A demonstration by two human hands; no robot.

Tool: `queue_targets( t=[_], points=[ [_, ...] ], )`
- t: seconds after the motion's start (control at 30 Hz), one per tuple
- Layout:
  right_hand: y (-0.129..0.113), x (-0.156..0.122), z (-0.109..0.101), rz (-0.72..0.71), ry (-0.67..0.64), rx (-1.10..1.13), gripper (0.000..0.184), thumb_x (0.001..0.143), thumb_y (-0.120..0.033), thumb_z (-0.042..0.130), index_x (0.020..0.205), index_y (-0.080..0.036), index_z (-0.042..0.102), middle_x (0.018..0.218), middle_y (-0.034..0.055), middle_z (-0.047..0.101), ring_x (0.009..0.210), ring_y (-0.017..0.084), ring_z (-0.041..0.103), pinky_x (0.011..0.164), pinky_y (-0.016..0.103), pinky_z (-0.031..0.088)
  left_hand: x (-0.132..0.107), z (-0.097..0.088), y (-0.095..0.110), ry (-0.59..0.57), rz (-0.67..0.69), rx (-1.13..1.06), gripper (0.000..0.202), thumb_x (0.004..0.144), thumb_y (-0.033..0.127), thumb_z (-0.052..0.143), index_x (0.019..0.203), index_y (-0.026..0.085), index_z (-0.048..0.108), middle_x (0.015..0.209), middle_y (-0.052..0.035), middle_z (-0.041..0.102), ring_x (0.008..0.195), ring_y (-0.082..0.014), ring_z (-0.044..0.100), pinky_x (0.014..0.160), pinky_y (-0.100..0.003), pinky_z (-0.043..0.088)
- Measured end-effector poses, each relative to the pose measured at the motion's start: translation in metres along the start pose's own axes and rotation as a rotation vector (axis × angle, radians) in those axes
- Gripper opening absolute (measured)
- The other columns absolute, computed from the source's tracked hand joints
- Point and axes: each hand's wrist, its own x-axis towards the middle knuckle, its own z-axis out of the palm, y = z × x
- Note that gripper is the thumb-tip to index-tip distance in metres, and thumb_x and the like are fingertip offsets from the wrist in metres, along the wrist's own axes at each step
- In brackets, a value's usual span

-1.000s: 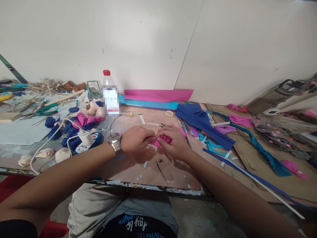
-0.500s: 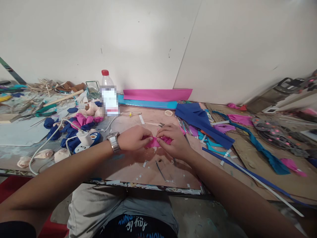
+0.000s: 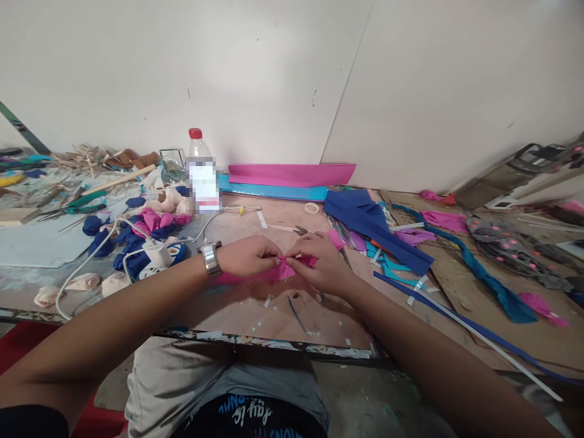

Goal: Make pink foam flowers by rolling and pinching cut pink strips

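Observation:
Between my two hands is a gathered strip of bright pink crepe paper point(image 3: 285, 269). My left hand point(image 3: 249, 255), with a metal watch at the wrist, pinches it between thumb and forefinger. Close against it, my right hand point(image 3: 322, 261) pinches the other side of the gather. Part of the strip trails behind my left wrist, low over the table. Fingers cover much of the folded paper. Just beyond the right hand lie the tips of a small pointed metal tool point(image 3: 300, 230), its remainder hidden by the hand.
Left are rolled paper flowers point(image 3: 150, 220), a white cable with a power strip point(image 3: 157, 257), green-handled pliers point(image 3: 86, 202) and a red-capped bottle point(image 3: 201, 176). Behind lie a tape ring point(image 3: 311, 208) and folded pink paper point(image 3: 292, 174). Blue paper point(image 3: 360, 213) and a white stick point(image 3: 483, 340) lie right.
A length of the pink strip now shows behind my left wrist. The gathered part between my fingers has shifted slightly, and both hands still pinch it.

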Motion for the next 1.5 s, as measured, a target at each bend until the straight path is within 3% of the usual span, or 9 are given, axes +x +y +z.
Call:
queue_targets(
  t=[0.3, 0.5, 0.73, 0.9, 1.23, 1.5],
  points=[
    [0.002, 0.0, 0.001, -0.021, 0.022, -0.006, 0.01, 0.092, -0.027, 0.068, 0.089, -0.024, 0.076, 0.084, 0.0012, 0.079, 0.08, 0.019, 0.067, 0.09, 0.042, 0.037, 0.0, -0.003, -0.006, -0.035, -0.043, -0.084, 0.024, 0.088, 0.024, 0.05, 0.079, 0.013, 0.069, 0.065, 0.0018, 0.06, 0.059, -0.0105, 0.047, 0.057, -0.023, 0.034],
    [-0.001, 0.0, -0.001, -0.146, 0.062, -0.074, 0.011, 0.093, -0.024, 0.066, 0.091, -0.026, 0.077, 0.081, 0.0002, 0.079, 0.083, 0.019, 0.069, 0.094, 0.044, 0.037, 0.001, -0.003, -0.005, -0.052, -0.137, -0.307, 0.023, 0.084, 0.02, 0.05, 0.082, 0.013, 0.072, 0.076, -0.0029, 0.073, 0.066, -0.0134, 0.063, 0.063, -0.023, 0.046],
    [-0.005, 0.0, -0.003, -0.251, 0.122, -0.176, 0.013, 0.094, -0.022, 0.065, 0.086, -0.025, 0.074, 0.08, 0.0008, 0.078, 0.084, 0.019, 0.069, 0.093, 0.043, 0.038, 0.0, -0.004, -0.002, -0.076, -0.126, -0.469, 0.022, 0.086, 0.021, 0.05, 0.081, 0.013, 0.071, 0.071, -0.0022, 0.071, 0.061, -0.0125, 0.061, 0.067, -0.025, 0.048],
    [-0.003, 0.0, -0.002, -0.287, 0.152, -0.183, 0.011, 0.093, -0.018, 0.066, 0.087, -0.024, 0.074, 0.08, -0.0003, 0.078, 0.083, 0.018, 0.068, 0.096, 0.044, 0.036, 0.001, -0.003, 0.0, 0.012, -0.11, -0.364, 0.033, 0.094, 0.034, 0.05, 0.08, 0.012, 0.07, 0.075, -0.0031, 0.071, 0.067, -0.0139, 0.061, 0.068, -0.025, 0.047],
    [-0.002, -0.001, -0.001, -0.202, 0.162, -0.166, 0.008, 0.094, -0.026, 0.069, 0.09, -0.024, 0.075, 0.079, 0.0006, 0.078, 0.083, 0.019, 0.068, 0.093, 0.043, 0.037, 0.0, -0.001, 0.001, 0.041, -0.077, -0.32, 0.024, 0.092, 0.029, 0.054, 0.079, 0.014, 0.068, 0.073, -0.0031, 0.073, 0.067, -0.0137, 0.066, 0.063, -0.023, 0.048],
    [-0.001, -0.002, 0.0, -0.171, 0.137, -0.146, 0.011, 0.094, -0.029, 0.067, 0.091, -0.024, 0.076, 0.083, 0.0022, 0.079, 0.087, 0.021, 0.069, 0.092, 0.043, 0.038, -0.001, 0.002, 0.004, 0.18, -0.007, -0.009, 0.023, 0.091, 0.022, 0.052, 0.077, 0.014, 0.069, 0.071, -0.0001, 0.068, 0.067, -0.0117, 0.058, 0.065, -0.023, 0.042]
  ],
)
